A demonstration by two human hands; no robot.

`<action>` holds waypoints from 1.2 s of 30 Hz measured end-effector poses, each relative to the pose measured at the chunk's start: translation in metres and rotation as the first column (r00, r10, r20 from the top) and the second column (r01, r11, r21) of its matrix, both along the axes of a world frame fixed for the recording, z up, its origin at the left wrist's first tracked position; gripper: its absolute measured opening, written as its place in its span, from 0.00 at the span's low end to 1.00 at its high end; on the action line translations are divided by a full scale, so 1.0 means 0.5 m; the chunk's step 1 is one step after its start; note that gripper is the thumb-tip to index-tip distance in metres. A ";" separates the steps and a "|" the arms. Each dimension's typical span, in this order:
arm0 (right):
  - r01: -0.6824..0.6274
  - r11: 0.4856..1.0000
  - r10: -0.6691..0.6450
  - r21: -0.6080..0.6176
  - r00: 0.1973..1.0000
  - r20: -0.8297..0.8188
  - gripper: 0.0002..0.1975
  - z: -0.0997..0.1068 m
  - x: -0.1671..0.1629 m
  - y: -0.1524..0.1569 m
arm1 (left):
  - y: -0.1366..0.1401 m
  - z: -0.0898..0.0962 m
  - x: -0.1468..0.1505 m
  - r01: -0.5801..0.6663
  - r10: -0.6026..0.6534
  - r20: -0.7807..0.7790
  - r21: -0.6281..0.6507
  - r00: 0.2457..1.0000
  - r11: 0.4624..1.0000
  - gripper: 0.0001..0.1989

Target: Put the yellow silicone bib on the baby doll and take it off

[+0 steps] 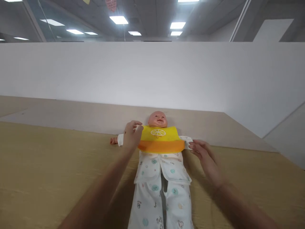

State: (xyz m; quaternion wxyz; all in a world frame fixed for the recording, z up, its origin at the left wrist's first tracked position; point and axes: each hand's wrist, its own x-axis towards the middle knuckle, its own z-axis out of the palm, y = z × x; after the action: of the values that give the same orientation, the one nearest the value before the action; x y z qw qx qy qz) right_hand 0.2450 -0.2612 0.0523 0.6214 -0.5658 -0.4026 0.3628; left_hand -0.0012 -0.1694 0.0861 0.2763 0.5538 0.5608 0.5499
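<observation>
A baby doll [158, 119] lies on its back, head away from me, dressed in a white printed top [150, 168] and matching trousers [149, 203]. Across its chest is a yellow bib [166, 132] with a citrus-slice print and an orange lower pocket [160, 146]. My left hand [132, 135] is over the doll's arm beside the bib's left edge, its fingers loosely bent and apart. On the other side my right hand [206, 156] has its fingertips at the doll's white sleeve [186, 141], fingers spread. That hand of the doll is hidden behind my fingers.
The doll rests on a tan table surface [59, 165] with a paler strip [95, 116] along the back. A white partition [143, 73] rises behind it, with glass panels above. Another pale panel [290, 136] stands at the right.
</observation>
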 end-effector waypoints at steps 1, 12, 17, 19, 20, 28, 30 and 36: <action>0.003 1.000 -0.002 0.017 0.998 -0.061 0.13 0.000 0.000 0.045 | 0.031 -0.007 -0.001 0.000 0.003 0.045 -0.056 0.999 0.998 0.06; -0.296 0.892 0.140 -0.341 0.900 -0.414 0.21 -0.007 -0.016 0.326 | 0.218 -0.068 -0.004 0.473 -0.184 0.539 -0.465 0.822 0.748 0.18; -0.375 0.883 0.223 -0.283 0.864 -0.451 0.21 -0.035 -0.012 0.356 | 0.245 -0.097 0.012 0.646 -0.242 0.719 -0.357 0.651 0.675 0.22; -0.396 0.887 0.240 -0.237 0.835 -0.496 0.18 -0.043 -0.011 0.359 | 0.242 -0.103 0.015 0.678 -0.256 0.754 -0.320 0.605 0.661 0.24; -0.407 0.887 0.251 -0.217 0.821 -0.513 0.17 -0.045 -0.011 0.357 | 0.238 -0.104 0.015 0.688 -0.261 0.763 -0.309 0.592 0.657 0.24; -0.353 0.923 0.223 -0.156 0.817 -0.532 0.14 -0.036 -0.031 0.293 | 0.182 -0.096 0.012 0.704 -0.252 0.818 -0.239 0.517 0.668 0.26; -0.324 0.935 0.209 -0.142 0.830 -0.517 0.14 -0.039 -0.035 0.268 | 0.160 -0.093 0.015 0.713 -0.237 0.843 -0.221 0.483 0.665 0.26; -0.250 0.966 0.184 -0.061 0.836 -0.516 0.12 -0.039 -0.051 0.183 | 0.086 -0.106 0.007 0.741 -0.251 0.838 -0.241 0.484 0.627 0.29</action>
State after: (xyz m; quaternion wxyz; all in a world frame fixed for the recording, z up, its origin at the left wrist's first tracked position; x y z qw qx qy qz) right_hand 0.2194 -0.1699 0.0329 0.6230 -0.4393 -0.2632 0.5913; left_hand 0.0023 -0.1264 0.0332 0.7865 0.3129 0.3371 0.4121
